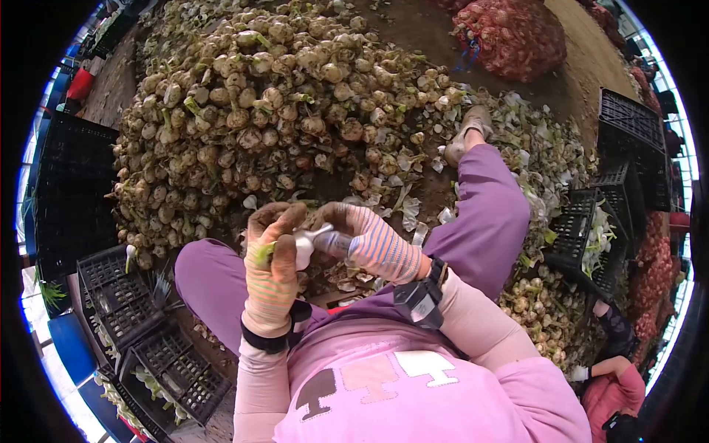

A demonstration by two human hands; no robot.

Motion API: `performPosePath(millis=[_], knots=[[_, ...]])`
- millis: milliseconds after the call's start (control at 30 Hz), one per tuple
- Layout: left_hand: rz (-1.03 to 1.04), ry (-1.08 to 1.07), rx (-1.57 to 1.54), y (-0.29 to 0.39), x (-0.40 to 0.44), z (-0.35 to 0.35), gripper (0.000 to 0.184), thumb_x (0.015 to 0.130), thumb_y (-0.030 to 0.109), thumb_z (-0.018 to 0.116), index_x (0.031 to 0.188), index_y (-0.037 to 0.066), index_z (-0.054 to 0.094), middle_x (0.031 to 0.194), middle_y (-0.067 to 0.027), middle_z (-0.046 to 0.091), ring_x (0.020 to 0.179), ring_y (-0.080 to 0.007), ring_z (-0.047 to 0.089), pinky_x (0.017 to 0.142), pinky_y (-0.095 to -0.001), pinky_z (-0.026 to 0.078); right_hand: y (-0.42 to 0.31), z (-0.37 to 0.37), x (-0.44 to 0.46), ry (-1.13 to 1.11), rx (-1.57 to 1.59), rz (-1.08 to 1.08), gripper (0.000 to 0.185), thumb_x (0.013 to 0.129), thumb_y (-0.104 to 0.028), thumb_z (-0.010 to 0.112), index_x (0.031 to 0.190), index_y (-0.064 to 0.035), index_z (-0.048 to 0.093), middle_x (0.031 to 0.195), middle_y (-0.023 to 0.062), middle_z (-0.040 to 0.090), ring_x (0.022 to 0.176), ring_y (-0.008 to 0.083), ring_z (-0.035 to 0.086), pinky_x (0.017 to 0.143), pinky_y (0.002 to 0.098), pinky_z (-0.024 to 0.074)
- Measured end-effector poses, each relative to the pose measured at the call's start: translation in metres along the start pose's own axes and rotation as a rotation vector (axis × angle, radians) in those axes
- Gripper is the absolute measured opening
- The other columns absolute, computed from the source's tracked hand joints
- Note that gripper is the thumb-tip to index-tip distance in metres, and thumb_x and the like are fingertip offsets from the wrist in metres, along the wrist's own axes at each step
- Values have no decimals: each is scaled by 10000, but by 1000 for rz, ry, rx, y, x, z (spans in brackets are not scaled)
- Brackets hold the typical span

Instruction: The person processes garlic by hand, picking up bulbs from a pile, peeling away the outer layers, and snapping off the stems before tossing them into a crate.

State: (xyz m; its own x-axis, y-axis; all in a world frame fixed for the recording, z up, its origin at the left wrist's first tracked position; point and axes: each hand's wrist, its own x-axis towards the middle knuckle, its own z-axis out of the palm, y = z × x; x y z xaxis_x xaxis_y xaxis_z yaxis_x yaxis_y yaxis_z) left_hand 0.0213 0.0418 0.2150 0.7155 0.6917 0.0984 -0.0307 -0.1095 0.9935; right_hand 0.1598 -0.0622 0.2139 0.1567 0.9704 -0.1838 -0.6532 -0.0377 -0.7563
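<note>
Because it apparently needs steadying, a round white garlic bulb (303,252) near mid-frame is gripped by the striped-gloved left hand (269,277), the blue-striped-gloved right hand (380,245) just beside it, finger grip unclear.

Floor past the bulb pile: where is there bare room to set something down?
Bare ground lies between the bulb pile and the big red sack, and between that sack and the black crates at right. Crowded beside the shoe, where peelings cover the ground.
</note>
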Motion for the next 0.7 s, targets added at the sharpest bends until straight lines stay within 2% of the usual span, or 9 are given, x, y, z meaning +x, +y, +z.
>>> performPosePath(millis=[133,233,300,333,433,500,600,633,700], knots=[[-192,-3,133,1,1,-11,492,944,374,484,1258,-3,510,1107,-75,533,855,-113,566,718,-192,464,10,-12,6,98,145,-64,227,874,-149,613,1083,-77,559,1079,53,588,1020,153,550,847,294,465],[-430,15,-555,2,0,-12,392,902,179,568,1258,31,497,1185,-133,570,1011,-212,596,794,-301,530,14,-19,8,127,420,-146,261,872,-180,607,1108,-80,561,1183,106,567,1076,232,556,832,360,491],[-401,38,-740,-7,-1,-9,350,856,99,588,1195,32,534,1205,-143,544,1056,-250,575,839,-351,520,10,-18,9,-7,687,-218,266,857,-154,610,1106,-74,563,1162,122,580,1068,235,565,800,345,500],[-367,62,-926,-12,-2,-9,324,809,19,609,1131,32,571,1225,-153,518,1100,-287,554,884,-401,511,7,-16,9,60,765,-178,253,852,-145,604,1087,-62,563,1108,133,604,948,213,603,704,299,513],[-445,21,-1045,-19,-6,-19,267,783,26,639,1042,30,576,1227,-190,514,1131,-325,524,921,-416,483,7,-27,9,-57,915,-159,206,878,-153,567,1060,-55,567,1018,127,627,758,173,603,573,236,474],[-533,32,-1246,-8,-5,-28,193,788,22,623,970,57,573,1231,-200,508,1130,-330,525,913,-408,489,-3,-30,4,26,774,-121,218,905,-191,551,1089,-74,535,907,60,592,724,136,559,628,251,502],[-303,9,-1029,-16,-2,-43,310,845,93,587,1154,86,562,1238,-139,536,1158,-335,508,909,-411,498,-20,-9,2,351,-2,-14,256,935,-193,490,1174,-104,504,798,-27,508,631,45,476,600,217,460],[-299,16,-1024,-17,-3,-47,310,845,93,587,1154,86,562,1238,-139,536,1158,-335,508,909,-411,498,-1,-12,7,275,-193,-130,291,939,-243,499,1191,-98,498,858,-43,525,660,71,514,595,261,472],[-252,168,-1057,-11,-2,-49,363,855,87,563,1217,106,539,1231,-114,549,1161,-318,513,934,-425,487,12,-7,9,154,-522,-287,354,916,-340,524,1165,-88,527,856,37,604,667,197,596,600,347,483]])
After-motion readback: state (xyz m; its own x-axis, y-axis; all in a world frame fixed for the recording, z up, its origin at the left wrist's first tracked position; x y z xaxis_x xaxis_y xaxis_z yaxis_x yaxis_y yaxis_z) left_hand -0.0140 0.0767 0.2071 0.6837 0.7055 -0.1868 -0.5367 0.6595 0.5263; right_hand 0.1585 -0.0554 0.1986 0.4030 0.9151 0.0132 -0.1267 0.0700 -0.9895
